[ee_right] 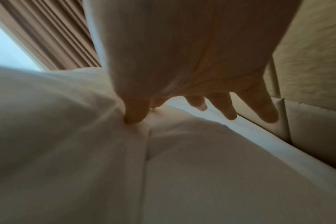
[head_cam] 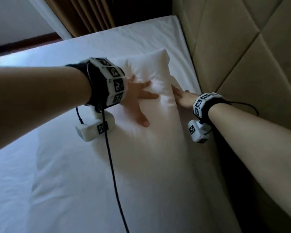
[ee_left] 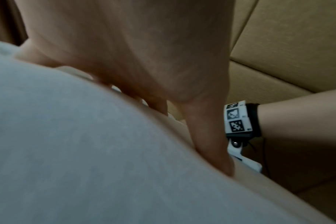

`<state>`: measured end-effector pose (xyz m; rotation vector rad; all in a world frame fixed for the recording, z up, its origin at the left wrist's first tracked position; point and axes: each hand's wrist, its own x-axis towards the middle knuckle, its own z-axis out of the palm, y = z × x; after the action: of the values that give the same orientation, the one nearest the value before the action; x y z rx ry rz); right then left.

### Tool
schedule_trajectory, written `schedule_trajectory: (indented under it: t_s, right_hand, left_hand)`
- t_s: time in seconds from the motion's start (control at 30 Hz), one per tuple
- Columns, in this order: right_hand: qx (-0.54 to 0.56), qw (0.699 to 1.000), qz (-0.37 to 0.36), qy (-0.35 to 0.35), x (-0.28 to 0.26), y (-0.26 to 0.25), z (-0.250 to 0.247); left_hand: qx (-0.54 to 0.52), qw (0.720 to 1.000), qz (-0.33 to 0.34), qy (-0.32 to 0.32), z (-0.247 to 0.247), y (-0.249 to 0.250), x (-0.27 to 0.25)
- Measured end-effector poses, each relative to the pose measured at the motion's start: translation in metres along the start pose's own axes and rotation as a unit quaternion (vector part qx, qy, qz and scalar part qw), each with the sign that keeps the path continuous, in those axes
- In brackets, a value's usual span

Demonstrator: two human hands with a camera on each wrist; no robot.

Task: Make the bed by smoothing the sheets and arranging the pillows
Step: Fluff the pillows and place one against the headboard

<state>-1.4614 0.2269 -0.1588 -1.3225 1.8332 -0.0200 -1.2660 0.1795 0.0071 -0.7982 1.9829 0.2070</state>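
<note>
A white pillow lies on the white sheet along the headboard side of the bed. My left hand lies flat on the pillow's top with its fingers spread, pressing the fabric down. My right hand rests on the pillow's right side near the headboard, fingers straight. In the left wrist view my left hand presses the pillow. In the right wrist view the thumb of my right hand dents the pillow while the other fingers hang spread above it.
A padded beige headboard runs along the right, close to my right arm. Brown curtains hang past the far end of the bed. A black cable trails from my left wrist over the sheet.
</note>
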Motion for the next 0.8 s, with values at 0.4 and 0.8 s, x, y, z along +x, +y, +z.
schedule_trajectory:
  t_s: [0.4, 0.8]
  right_hand:
    - [0.123, 0.99, -0.032, 0.062, 0.056, 0.008, 0.027]
    - [0.165, 0.957, 0.042, 0.237, 0.032, 0.013, 0.012]
  left_hand:
    - [-0.07, 0.993, 0.039, -0.083, 0.019, -0.033, 0.04]
    - [-0.05, 0.997, 0.036, -0.048, -0.002, -0.007, 0.028]
